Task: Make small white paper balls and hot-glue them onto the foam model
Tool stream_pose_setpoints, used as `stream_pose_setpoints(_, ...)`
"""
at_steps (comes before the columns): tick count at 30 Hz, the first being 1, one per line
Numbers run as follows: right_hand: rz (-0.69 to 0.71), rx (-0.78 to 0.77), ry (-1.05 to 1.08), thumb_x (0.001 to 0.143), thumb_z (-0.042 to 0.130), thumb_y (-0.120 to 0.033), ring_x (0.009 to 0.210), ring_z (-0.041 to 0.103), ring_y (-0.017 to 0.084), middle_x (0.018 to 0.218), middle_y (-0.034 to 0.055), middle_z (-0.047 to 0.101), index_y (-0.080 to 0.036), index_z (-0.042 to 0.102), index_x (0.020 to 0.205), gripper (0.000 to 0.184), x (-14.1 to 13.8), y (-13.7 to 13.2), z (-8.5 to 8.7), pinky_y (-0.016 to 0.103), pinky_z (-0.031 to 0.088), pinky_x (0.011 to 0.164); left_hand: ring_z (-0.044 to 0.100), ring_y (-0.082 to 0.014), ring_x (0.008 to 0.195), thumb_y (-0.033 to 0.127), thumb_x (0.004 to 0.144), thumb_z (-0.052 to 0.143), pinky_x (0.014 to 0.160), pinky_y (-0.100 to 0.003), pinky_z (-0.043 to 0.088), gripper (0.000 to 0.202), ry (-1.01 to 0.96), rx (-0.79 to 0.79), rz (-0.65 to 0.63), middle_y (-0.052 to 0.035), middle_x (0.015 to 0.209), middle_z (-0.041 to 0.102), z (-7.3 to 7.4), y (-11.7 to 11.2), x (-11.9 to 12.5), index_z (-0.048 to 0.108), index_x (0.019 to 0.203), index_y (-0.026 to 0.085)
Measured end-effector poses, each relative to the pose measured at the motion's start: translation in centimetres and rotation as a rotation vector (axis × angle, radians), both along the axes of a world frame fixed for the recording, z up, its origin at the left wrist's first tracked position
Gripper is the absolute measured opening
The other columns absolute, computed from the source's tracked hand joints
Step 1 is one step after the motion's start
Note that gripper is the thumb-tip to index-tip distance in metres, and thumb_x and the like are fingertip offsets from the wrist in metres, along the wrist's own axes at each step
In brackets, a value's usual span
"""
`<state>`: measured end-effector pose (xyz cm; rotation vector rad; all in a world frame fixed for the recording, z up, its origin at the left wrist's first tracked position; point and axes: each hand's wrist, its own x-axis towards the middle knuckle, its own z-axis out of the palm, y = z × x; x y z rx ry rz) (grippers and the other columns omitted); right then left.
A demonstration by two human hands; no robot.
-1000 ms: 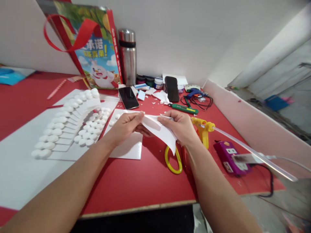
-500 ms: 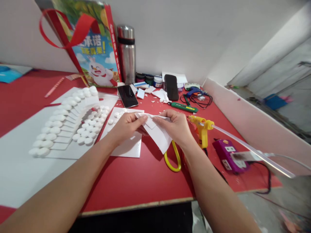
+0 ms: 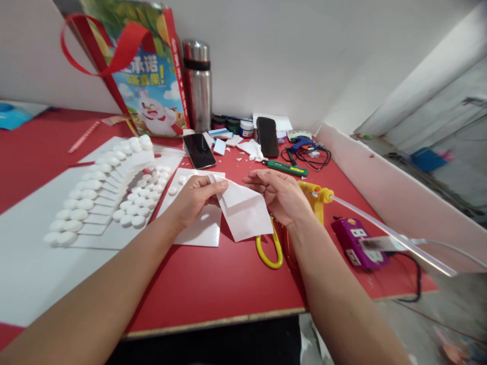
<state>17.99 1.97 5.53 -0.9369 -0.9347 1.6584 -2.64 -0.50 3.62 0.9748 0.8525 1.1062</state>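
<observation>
Between thumb and fingers, my left hand point(image 3: 198, 198) pinches the upper left edge of a folded piece of white paper point(image 3: 249, 218). The paper hangs above the red table, its free flap tilted to the right. My right hand point(image 3: 283, 195) is off the paper, fingers apart and slightly curled, just beyond its right edge. Below that hand lie yellow-handled scissors point(image 3: 271, 253), partly covered by the paper and the wrist. A yellow glue gun point(image 3: 317, 200) with a long clear glue stick stands behind the right wrist. Under the left hand is a white board point(image 3: 201, 235) bearing small white discs.
A stepped white model edged with white discs point(image 3: 89, 194) rests on a large white sheet point(image 3: 34, 274) at left. Along the back are a gift bag point(image 3: 152, 96), steel flask point(image 3: 198, 91), two phones point(image 3: 200, 151) and a green cutter point(image 3: 285, 168). A purple power strip point(image 3: 357, 243) sits right.
My right hand has let go of the paper and moved slightly right, its fingers opening. The paper's flap has opened out, still held in my left hand.
</observation>
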Motion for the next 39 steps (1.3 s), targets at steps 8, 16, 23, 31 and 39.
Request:
stream_pose_setpoints(8, 0.009, -0.03, 0.026, 0.062, 0.093, -0.023, 0.074, 0.076, 0.016, 0.082, 0.0079, 0.082, -0.016, 0.08, 0.078, 0.022, -0.11, -0.04, -0.11, 0.024, 0.06, 0.069, 0.07, -0.0178, 0.066, 0.036, 0.08, 0.083, 0.069, -0.029, 0.057, 0.022, 0.018, 0.003, -0.01, -0.0053, 0.073, 0.077, -0.02, 0.02, 0.04, 0.079, 0.077, 0.014)
stream_pose_setpoints(16, -0.032, -0.03, 0.038, 0.06, 0.095, -0.023, 0.062, 0.071, 0.011, 0.076, 0.0063, 0.08, -0.014, 0.08, 0.077, 0.025, -0.23, 0.17, -0.12, 0.019, 0.058, 0.059, 0.07, -0.0184, 0.066, 0.037, 0.079, 0.082, 0.07, -0.029, 0.056, 0.023, 0.032, 0.002, -0.02, -0.0061, 0.073, 0.077, 0.03, -0.07, 0.1, 0.079, 0.076, 0.014)
stream_pose_setpoints(23, -0.028, -0.031, 0.02, 0.059, 0.095, -0.023, 0.055, 0.065, 0.007, 0.074, 0.0058, 0.079, -0.012, 0.079, 0.077, 0.027, -0.12, 0.07, 0.04, 0.016, 0.053, 0.051, 0.071, -0.0184, 0.068, 0.037, 0.081, 0.081, 0.07, -0.029, 0.057, 0.023, 0.035, 0.006, -0.039, -0.0066, 0.074, 0.078, -0.22, -0.02, 0.07, 0.081, 0.082, 0.014)
stream_pose_setpoints(31, -0.017, -0.003, -0.065, 0.058, 0.098, -0.039, 0.047, 0.053, 0.005, 0.058, -0.0018, 0.067, -0.016, 0.069, 0.064, 0.037, -0.12, 0.01, 0.1, 0.016, 0.041, 0.042, 0.071, -0.0188, 0.067, 0.037, 0.079, 0.082, 0.071, -0.03, 0.056, 0.023, 0.029, -0.003, -0.038, -0.0064, 0.073, 0.077, 0.06, -0.12, 0.16, 0.08, 0.077, 0.014)
stream_pose_setpoints(39, -0.025, -0.009, -0.11, 0.065, 0.093, -0.05, 0.038, 0.036, 0.003, 0.05, -0.0039, 0.059, -0.018, 0.062, 0.058, 0.045, 0.01, 0.02, 0.19, 0.019, 0.028, 0.035, 0.072, -0.0214, 0.07, 0.038, 0.079, 0.082, 0.074, -0.034, 0.058, 0.024, 0.076, 0.004, -0.006, -0.0077, 0.076, 0.078, -0.14, -0.12, 0.11, 0.079, 0.079, 0.014)
